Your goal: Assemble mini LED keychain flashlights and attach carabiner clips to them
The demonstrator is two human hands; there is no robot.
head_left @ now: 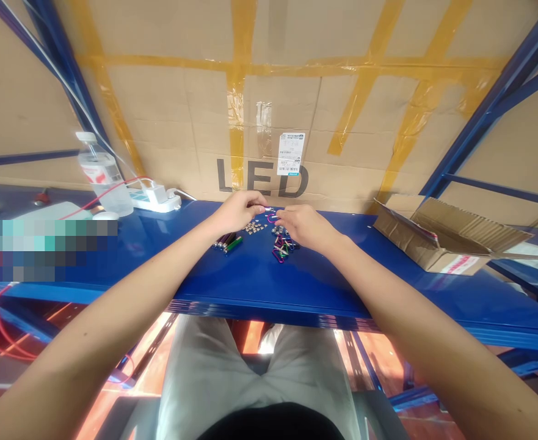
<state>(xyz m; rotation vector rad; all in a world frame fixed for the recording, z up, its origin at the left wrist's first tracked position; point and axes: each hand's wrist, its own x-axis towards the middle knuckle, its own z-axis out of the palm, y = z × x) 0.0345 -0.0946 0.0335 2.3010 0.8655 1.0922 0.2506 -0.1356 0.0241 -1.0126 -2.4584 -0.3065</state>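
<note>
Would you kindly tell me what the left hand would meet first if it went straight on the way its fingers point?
Most likely the pink carabiner pinched by the right hand, which lies just ahead of the left hand. The depth between them is unclear, though.

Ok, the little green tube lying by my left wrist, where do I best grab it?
Probably pinch the green tube across its barrel near the middle, coming from above on its right side: it lies flat on the blue shelf, and darker tubes crowd its left.
</note>
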